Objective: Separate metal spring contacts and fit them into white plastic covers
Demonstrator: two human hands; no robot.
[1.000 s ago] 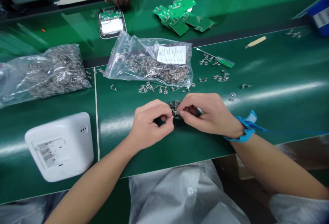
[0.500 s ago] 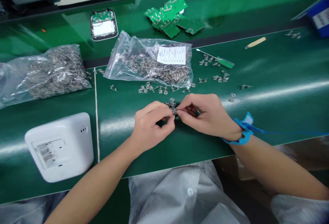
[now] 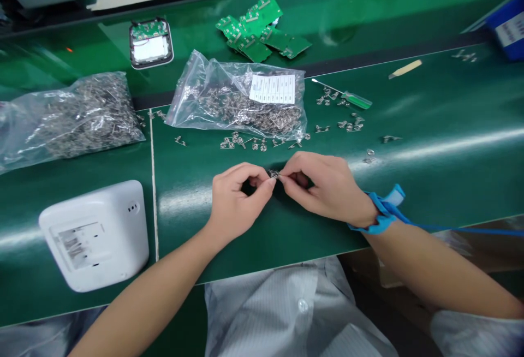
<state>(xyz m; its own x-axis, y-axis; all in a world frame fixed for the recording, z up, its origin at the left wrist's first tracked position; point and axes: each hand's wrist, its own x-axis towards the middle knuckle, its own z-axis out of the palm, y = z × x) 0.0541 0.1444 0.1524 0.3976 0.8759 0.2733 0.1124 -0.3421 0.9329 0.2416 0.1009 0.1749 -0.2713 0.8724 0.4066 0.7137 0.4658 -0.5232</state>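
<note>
Between the fingertips of both hands is a small clump of metal battery springs (image 3: 273, 173), just above the green bench. My left hand (image 3: 237, 198) pinches it from the left with thumb and index finger. From the right, my right hand (image 3: 329, 188) pinches the other side, its remaining fingers curled under; a blue wrist strap (image 3: 380, 214) circles that wrist. Fingers hide part of the clump. Beyond the hands, several loose springs (image 3: 259, 144) lie in front of a clear plastic bag (image 3: 235, 100) full of springs with a white label.
A second bag of springs (image 3: 94, 111) lies at left, behind a white plastic housing (image 3: 96, 234). Farther back, an open device (image 3: 150, 46) and green circuit boards (image 3: 262, 29) rest on a green strip. A green-handled screwdriver (image 3: 356, 100) lies among springs at right, near a pale blade-like tool (image 3: 405, 69).
The clump between the fingers looks smaller, and the springs above the fingertips are gone from there. On the far strip, the open device and circuit boards have shifted left.
</note>
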